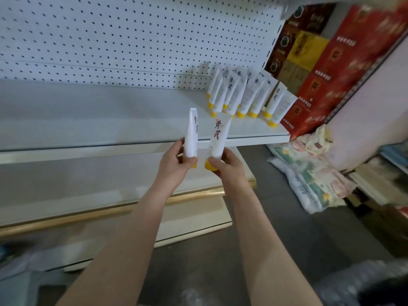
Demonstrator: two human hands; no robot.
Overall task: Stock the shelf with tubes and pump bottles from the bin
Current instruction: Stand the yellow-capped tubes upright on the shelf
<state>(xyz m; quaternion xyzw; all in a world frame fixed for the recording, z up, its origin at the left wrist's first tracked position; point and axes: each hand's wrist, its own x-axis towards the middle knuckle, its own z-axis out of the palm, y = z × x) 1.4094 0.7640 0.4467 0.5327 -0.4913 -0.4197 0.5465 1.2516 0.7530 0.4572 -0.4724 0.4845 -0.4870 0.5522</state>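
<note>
1. Centre of frame: I have the left hand (176,165) gripping the left tube (191,133) and the right hand (228,165) pinching the right tube (219,138). Both are upright, cap down, just before the shelf (110,115) lip.
2. Step, I'd judge: placing. Next I'd lift both over the lip and stand them left of the standing tubes (240,96), right of centre.
3. Tubes are white with yellow caps and dark lettering; probably tippy.
4. No bin in view.
</note>
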